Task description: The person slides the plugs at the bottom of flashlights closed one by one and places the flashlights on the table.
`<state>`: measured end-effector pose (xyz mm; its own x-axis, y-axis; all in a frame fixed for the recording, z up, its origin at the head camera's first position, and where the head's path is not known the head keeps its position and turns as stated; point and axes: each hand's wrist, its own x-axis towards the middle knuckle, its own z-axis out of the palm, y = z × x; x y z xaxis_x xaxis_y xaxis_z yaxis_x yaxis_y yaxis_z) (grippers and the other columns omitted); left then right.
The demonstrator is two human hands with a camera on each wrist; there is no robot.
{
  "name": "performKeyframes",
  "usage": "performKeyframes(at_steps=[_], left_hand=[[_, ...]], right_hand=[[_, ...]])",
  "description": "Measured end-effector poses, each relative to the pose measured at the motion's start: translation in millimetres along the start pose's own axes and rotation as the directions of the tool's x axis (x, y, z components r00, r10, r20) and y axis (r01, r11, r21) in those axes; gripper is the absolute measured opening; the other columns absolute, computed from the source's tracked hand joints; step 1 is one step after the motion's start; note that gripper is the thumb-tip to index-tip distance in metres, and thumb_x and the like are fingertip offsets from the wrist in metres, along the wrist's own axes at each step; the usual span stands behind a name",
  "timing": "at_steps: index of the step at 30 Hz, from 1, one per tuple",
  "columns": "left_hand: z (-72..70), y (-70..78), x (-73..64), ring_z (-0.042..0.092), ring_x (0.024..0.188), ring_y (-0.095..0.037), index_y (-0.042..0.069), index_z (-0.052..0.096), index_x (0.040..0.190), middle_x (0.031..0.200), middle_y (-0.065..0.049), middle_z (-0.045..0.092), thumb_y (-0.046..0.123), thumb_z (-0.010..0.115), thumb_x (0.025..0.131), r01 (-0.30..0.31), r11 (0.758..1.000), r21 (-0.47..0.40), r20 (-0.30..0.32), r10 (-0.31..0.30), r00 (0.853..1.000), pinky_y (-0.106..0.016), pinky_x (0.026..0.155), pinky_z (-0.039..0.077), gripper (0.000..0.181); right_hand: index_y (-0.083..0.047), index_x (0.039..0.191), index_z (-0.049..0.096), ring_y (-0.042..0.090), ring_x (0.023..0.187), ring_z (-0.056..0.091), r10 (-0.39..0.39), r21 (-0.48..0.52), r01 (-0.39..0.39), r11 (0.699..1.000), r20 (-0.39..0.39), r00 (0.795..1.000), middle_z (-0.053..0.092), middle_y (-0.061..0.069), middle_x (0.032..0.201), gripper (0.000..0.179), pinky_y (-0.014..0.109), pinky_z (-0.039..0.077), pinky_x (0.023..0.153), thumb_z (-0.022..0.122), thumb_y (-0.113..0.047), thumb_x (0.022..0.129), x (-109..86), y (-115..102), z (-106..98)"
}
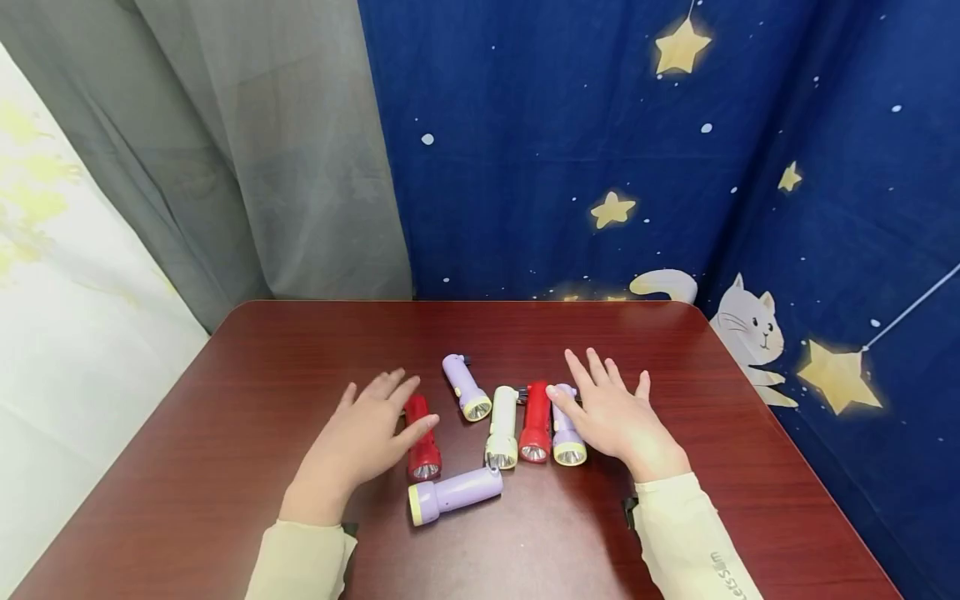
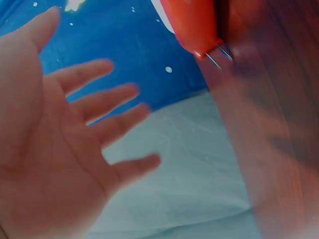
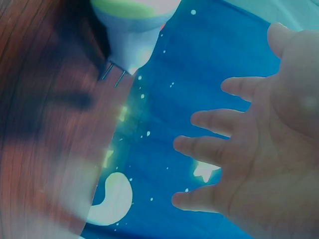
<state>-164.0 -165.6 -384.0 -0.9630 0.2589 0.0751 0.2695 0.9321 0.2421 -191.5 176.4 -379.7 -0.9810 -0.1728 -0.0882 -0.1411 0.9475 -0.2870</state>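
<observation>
Several small flashlights lie on a dark red table (image 1: 225,433). My left hand (image 1: 360,433) hovers with its fingers spread beside a red flashlight (image 1: 424,454), partly covering it in the head view. The left wrist view shows that flashlight's red body (image 2: 192,22) with two metal prongs, apart from the palm. On the other side, my right hand (image 1: 615,412) is spread beside a purple flashlight (image 1: 566,429), its thumb overlapping it in the head view. Whether the thumb touches cannot be told. Two prongs also stick out of the purple flashlight (image 3: 132,45) in the right wrist view.
Between the hands lie a white flashlight (image 1: 502,425), a second red one (image 1: 536,421) and a purple one (image 1: 465,385) farther back. Another purple flashlight (image 1: 461,492) lies crosswise in front. Behind the table hang a grey curtain (image 1: 300,150) and a blue starry curtain (image 1: 525,150).
</observation>
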Motion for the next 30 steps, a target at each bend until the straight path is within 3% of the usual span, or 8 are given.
performKeyframes(at_steps=[4, 8, 12, 16, 22, 24, 30], left_hand=[[3.0, 11.7, -1.2, 0.061, 0.141, -0.034, 0.010, 0.065, 0.145, 0.145, -0.016, 0.067, 0.050, 0.070, 0.099, -0.071, 0.997, 0.002, 0.039, 0.071, 0.997, -0.070, 0.125, 0.033, 0.061], [8.1, 25.0, -3.9, 0.071, 0.125, -0.029, 0.008, 0.072, 0.132, 0.128, -0.011, 0.077, 0.043, 0.079, 0.095, -0.133, 0.991, 0.002, 0.058, 0.133, 0.989, -0.060, 0.119, 0.047, 0.052], [10.8, 39.6, -6.6, 0.073, 0.099, -0.021, 0.008, 0.078, 0.110, 0.100, -0.002, 0.078, 0.041, 0.085, 0.089, -0.241, 0.969, 0.062, 0.040, 0.239, 0.970, -0.045, 0.095, 0.060, 0.040], [12.3, 55.7, -6.0, 0.066, 0.083, -0.017, 0.012, 0.074, 0.093, 0.081, 0.004, 0.068, 0.045, 0.086, 0.086, -0.319, 0.938, 0.132, 0.060, 0.314, 0.948, -0.039, 0.076, 0.058, 0.036], [19.4, 73.3, -7.4, 0.054, 0.069, -0.010, 0.017, 0.074, 0.087, 0.074, 0.007, 0.065, 0.046, 0.088, 0.084, -0.331, 0.933, 0.143, 0.155, 0.309, 0.938, -0.033, 0.062, 0.047, 0.032], [22.5, 76.0, -8.4, 0.050, 0.065, -0.008, 0.018, 0.073, 0.083, 0.071, 0.008, 0.063, 0.044, 0.090, 0.082, -0.333, 0.933, 0.139, 0.166, 0.309, 0.936, -0.032, 0.060, 0.044, 0.030], [27.7, 80.0, -11.0, 0.055, 0.065, -0.010, 0.016, 0.073, 0.082, 0.072, 0.005, 0.067, 0.039, 0.094, 0.075, -0.327, 0.937, 0.125, 0.160, 0.306, 0.938, -0.034, 0.062, 0.047, 0.032]], right_hand=[[-0.021, 0.171, 0.022, 0.052, 0.160, 0.026, -0.029, 0.001, 0.029, 1.000, 0.009, 1.000, 0.024, 0.022, 0.176, 0.079, 0.087, 0.003, 0.121, 0.040, -0.065, 0.107, -1.0, -5.3, 0.4], [-0.022, 0.171, 0.024, 0.050, 0.161, 0.026, -0.049, -0.001, 0.049, 0.999, 0.017, 0.999, 0.025, 0.021, 0.176, 0.080, 0.087, 0.005, 0.121, 0.040, -0.066, 0.107, -0.8, -9.6, 2.9], [-0.022, 0.171, 0.025, 0.049, 0.162, 0.024, -0.058, -0.002, 0.058, 0.998, 0.024, 0.998, 0.024, 0.019, 0.177, 0.081, 0.086, 0.004, 0.121, 0.039, -0.069, 0.106, 0.3, -12.8, 6.0], [-0.022, 0.169, 0.029, 0.048, 0.162, 0.025, -0.077, -0.013, 0.077, 0.997, 0.023, 0.997, 0.026, 0.019, 0.176, 0.081, 0.086, 0.005, 0.121, 0.040, -0.070, 0.105, 2.3, -16.9, 8.5], [-0.021, 0.168, 0.034, 0.046, 0.160, 0.032, -0.120, -0.025, 0.121, 0.992, 0.034, 0.992, 0.032, 0.019, 0.174, 0.077, 0.082, 0.015, 0.124, 0.046, -0.065, 0.106, 5.0, -24.7, 10.6], [-0.021, 0.167, 0.035, 0.046, 0.160, 0.032, -0.132, -0.026, 0.133, 0.991, 0.041, 0.990, 0.032, 0.019, 0.174, 0.077, 0.080, 0.016, 0.125, 0.046, -0.065, 0.106, 5.3, -27.2, 11.0], [-0.022, 0.167, 0.037, 0.043, 0.161, 0.032, -0.167, -0.039, 0.168, 0.985, 0.046, 0.985, 0.033, 0.016, 0.174, 0.076, 0.078, 0.016, 0.126, 0.046, -0.066, 0.105, 6.3, -34.4, 13.8]])
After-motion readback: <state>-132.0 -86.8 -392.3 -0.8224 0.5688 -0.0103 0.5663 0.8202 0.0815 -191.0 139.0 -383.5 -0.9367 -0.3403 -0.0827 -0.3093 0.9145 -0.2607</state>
